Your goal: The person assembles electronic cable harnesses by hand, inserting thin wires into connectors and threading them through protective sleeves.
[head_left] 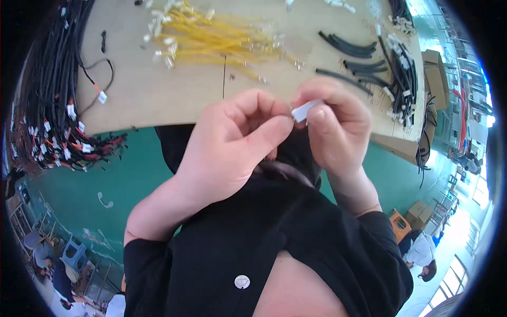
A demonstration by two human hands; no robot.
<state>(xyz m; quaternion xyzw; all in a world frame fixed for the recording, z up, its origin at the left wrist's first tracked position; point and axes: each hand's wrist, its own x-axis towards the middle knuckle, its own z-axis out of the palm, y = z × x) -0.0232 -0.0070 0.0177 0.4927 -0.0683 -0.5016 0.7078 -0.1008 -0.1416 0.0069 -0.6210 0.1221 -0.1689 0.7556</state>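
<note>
Over the near edge of the table, my right hand [340, 129] pinches a small white plastic piece, like a connector housing [306, 110], between thumb and fingers. My left hand [227, 140] is closed in a pinch, its thumb and fingertip meeting at the left end of that piece. Whatever lies between the left fingertips is too small or hidden to name. Beyond my hands, a loose pile of yellow wires [211, 39] has white connectors at the left ends and bare metal terminals at the right.
Black cable bundles with white connectors [53, 68] hang over the table's left edge. Short black sleeves [351, 48] and more black cables [404, 79] lie at right. The wooden tabletop [142, 95] ends just before me. Cardboard boxes [434, 79], stools and other people are farther off.
</note>
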